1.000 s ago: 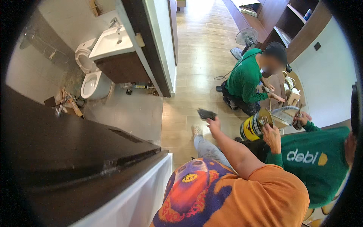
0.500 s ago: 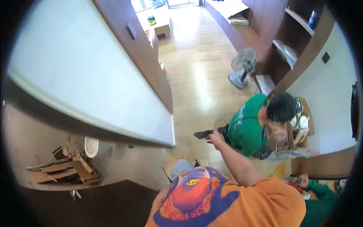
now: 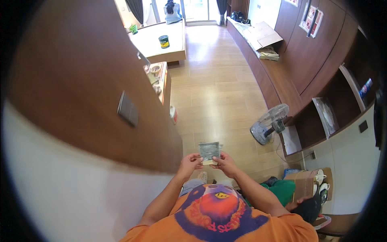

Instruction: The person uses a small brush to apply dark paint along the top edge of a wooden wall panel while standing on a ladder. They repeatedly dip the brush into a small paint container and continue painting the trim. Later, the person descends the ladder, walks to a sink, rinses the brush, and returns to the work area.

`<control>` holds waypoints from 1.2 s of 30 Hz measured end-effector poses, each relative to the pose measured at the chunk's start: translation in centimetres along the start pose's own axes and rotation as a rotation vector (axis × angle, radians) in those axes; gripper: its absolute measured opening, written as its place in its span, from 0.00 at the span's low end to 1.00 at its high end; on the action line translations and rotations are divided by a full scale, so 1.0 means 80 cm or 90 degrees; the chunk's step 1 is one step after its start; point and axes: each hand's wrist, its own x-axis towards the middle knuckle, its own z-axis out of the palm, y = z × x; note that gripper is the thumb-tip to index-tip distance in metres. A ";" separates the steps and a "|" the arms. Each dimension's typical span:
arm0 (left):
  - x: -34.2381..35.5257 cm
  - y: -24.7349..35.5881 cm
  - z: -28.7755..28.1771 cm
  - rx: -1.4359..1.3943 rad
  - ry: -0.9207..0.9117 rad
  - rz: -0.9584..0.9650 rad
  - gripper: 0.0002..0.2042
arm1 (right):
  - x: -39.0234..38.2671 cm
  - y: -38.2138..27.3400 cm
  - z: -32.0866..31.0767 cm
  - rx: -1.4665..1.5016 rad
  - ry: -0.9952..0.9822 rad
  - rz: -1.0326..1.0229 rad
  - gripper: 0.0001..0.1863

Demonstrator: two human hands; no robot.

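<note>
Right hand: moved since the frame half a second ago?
Yes. The right hand has come in from its outstretched reach to meet the left hand on a small flat grey piece before the orange shirt.

Pale wood-plank floor (image 3: 217, 97) runs from near to far through the room. Left: dark brown wood wall panel (image 3: 72, 80) carrying a grey rectangular switch plate (image 3: 128, 109); white wall (image 3: 72, 193) below it. Far left: low pale surface (image 3: 161, 46) with a dark round tin (image 3: 163, 41) and a small green container (image 3: 133, 28) standing on it, well apart. Far: seated person in a grey top (image 3: 172, 10) by the bright window. Right: grey floor fan (image 3: 269, 123) near dark brown shelving (image 3: 322, 80); flattened cardboard box (image 3: 264, 36) on the long low cabinet. Near right: crouching person in a green shirt (image 3: 288, 191) beside a brown cardboard carton (image 3: 307, 181).
</note>
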 end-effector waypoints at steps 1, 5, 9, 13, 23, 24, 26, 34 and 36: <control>0.035 0.029 0.005 0.011 0.005 -0.030 0.19 | 0.014 -0.029 -0.008 0.006 0.036 0.009 0.20; 0.195 0.132 0.029 0.075 -0.146 0.000 0.12 | 0.085 -0.140 -0.049 0.063 0.078 -0.050 0.22; 0.390 0.235 -0.007 0.082 -0.044 0.147 0.12 | 0.169 -0.220 -0.113 0.082 0.087 -0.057 0.27; 0.563 0.350 -0.146 -0.090 0.337 0.289 0.12 | 0.273 -0.301 -0.204 0.021 0.171 -0.013 0.28; 0.747 0.436 -0.397 -0.304 0.695 0.215 0.14 | 0.746 -0.651 -0.170 -0.364 -0.073 -0.092 0.22; 0.761 0.433 -0.406 -0.300 0.739 0.185 0.14 | 0.790 -0.679 -0.170 -0.371 -0.138 -0.155 0.22; 0.774 0.426 -0.419 -0.224 0.854 0.089 0.12 | 0.878 -0.706 -0.192 -0.473 -0.110 -0.182 0.21; 0.780 0.572 -0.416 0.338 0.805 -0.197 0.09 | 1.028 -0.605 -0.577 -0.581 0.480 0.303 0.17; 0.837 0.692 -0.412 0.517 0.828 -0.035 0.08 | 0.971 -0.589 -0.658 -0.447 0.457 0.489 0.15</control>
